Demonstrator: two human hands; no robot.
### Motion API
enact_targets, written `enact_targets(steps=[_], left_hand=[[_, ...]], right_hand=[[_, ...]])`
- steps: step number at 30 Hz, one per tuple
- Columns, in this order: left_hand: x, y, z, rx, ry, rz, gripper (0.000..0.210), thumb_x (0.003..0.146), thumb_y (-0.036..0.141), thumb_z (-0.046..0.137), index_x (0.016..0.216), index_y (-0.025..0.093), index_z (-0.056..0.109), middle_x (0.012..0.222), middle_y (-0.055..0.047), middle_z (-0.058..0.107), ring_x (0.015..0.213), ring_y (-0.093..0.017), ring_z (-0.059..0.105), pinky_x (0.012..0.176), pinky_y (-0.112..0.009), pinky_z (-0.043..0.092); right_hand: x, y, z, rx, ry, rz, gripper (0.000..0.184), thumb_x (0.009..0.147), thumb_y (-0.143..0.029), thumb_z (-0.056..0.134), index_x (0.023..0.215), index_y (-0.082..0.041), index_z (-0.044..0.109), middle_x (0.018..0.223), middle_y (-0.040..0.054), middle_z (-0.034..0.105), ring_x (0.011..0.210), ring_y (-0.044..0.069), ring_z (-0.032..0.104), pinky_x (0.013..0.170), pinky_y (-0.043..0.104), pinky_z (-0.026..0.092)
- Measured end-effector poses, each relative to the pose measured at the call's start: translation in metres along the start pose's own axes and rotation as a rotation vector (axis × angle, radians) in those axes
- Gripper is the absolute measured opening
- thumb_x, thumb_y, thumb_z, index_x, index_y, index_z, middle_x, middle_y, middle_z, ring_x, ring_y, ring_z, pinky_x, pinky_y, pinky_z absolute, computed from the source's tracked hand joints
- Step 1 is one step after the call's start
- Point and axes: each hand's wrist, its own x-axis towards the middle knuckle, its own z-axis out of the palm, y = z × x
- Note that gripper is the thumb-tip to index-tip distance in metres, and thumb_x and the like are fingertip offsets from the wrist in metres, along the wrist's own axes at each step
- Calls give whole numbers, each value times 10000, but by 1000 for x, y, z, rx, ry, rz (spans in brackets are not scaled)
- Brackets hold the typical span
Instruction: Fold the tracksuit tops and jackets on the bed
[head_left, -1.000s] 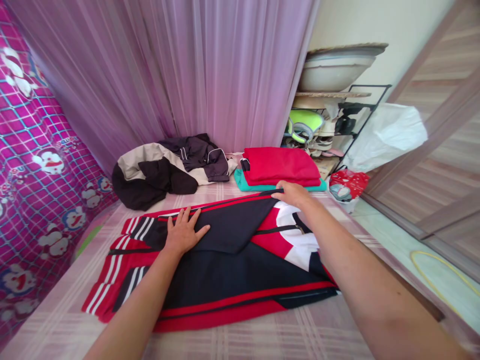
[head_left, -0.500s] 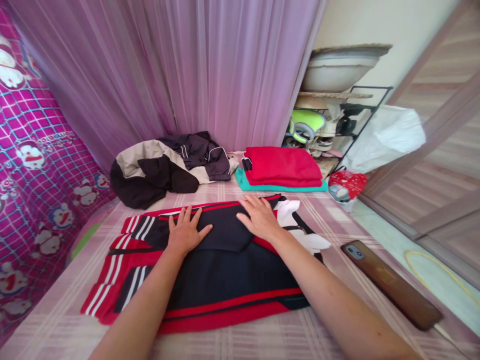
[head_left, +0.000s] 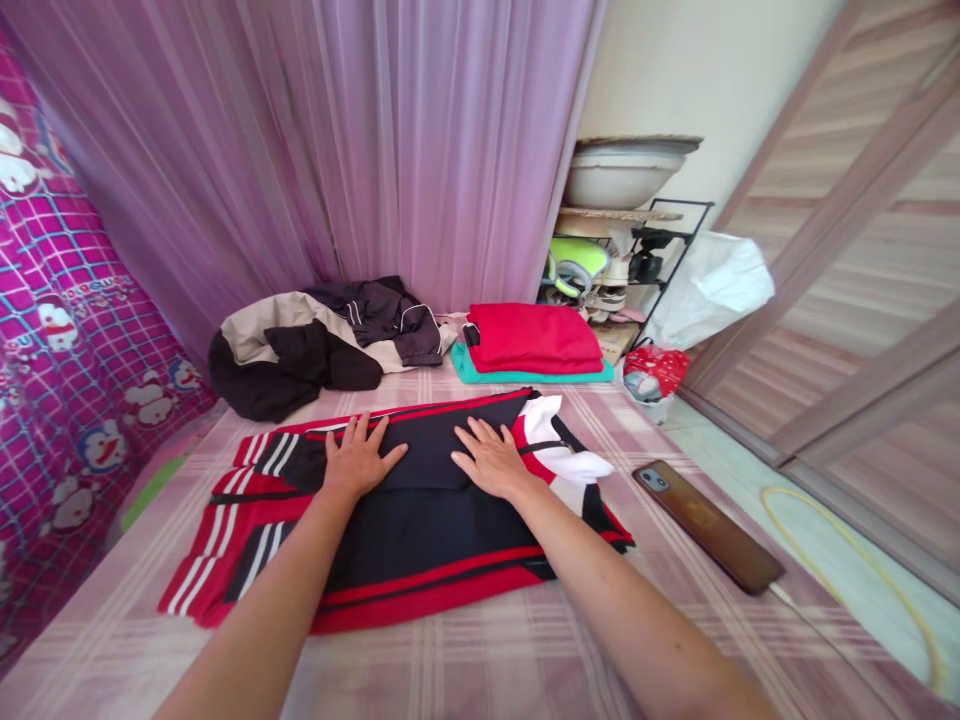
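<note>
A jacket (head_left: 442, 530) in black, red and white lies on the plaid bed sheet (head_left: 420, 670), its sleeves folded inward over the body. Its white collar (head_left: 559, 455) points to the right, and the striped cuffs and hem lie at the left. My left hand (head_left: 356, 460) rests flat on the upper folded sleeve with fingers spread. On the same dark cloth, further right and close to the collar, my right hand (head_left: 491, 460) lies palm down, fingers apart. Neither hand grips the fabric. My forearms cover parts of the lower sleeve.
Behind the jacket sit a crumpled dark and beige garment (head_left: 322, 345) and a folded red and teal stack (head_left: 532, 340). A phone (head_left: 705, 525) with a cable lies at the right edge. Beyond stand a shoe rack (head_left: 664, 285) and purple curtains (head_left: 427, 150).
My right hand has slid left and slightly toward me over the sleeve, uncovering more of the collar area. My left hand stays on the cloth. The camera view has turned a little right.
</note>
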Motion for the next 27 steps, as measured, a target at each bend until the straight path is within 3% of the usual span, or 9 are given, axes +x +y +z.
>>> enact_targets(steps=[2,4,7,10,14,18,23,27], left_hand=[[-1,0,-1,3,5,1,761,891,702,287,1525,283,314,1621,-123,223,1483,-338,202,1152,-617,156],[-3,-1,-2,4,26,10,746,904,678,285,1527,269,313,1621,-130,220,1483,-334,204,1157,-604,162],[-4,-2,-2,7,51,22,720,922,651,275,1522,258,327,1620,-139,221,1485,-326,204,1159,-592,173],[-4,-2,-2,27,38,17,695,928,636,281,1512,266,348,1612,-135,247,1485,-317,206,1152,-597,189],[-2,-2,-2,39,25,18,687,929,635,293,1508,271,357,1610,-128,257,1482,-320,217,1149,-602,198],[-1,-2,-1,20,33,16,693,921,649,303,1502,275,370,1606,-129,269,1478,-325,225,1147,-608,194],[-3,1,-5,-19,6,11,680,932,628,309,1509,270,352,1615,-128,239,1487,-320,198,1155,-611,170],[-13,-5,-17,-35,36,15,595,972,527,303,1490,248,393,1601,-110,282,1479,-286,238,1174,-560,182]], right_hand=[[0,6,-2,-7,-2,-2,628,992,-559,222,1535,-254,302,1626,81,204,1491,244,165,1184,532,83],[2,21,-8,-47,84,37,619,999,-528,218,1541,-236,287,1627,92,197,1490,243,165,1185,519,83],[4,55,-18,-137,192,252,631,1001,-487,240,1535,-154,290,1618,150,202,1489,272,150,1177,545,58],[4,86,-21,-146,126,382,638,1001,-483,222,1529,-131,293,1615,149,211,1494,262,118,1167,572,82],[2,89,-20,-155,125,367,612,1000,-471,245,1518,-155,323,1608,127,246,1488,258,143,1163,581,82],[-14,72,-14,-207,280,254,562,992,-425,324,1486,-166,393,1567,150,337,1461,271,226,1163,578,42],[-40,72,2,-182,298,224,475,984,-393,368,1398,-211,515,1508,132,441,1393,286,355,1122,602,189],[-56,67,9,-190,527,93,431,985,-330,373,1347,-196,565,1453,137,510,1362,284,409,1127,585,193]])
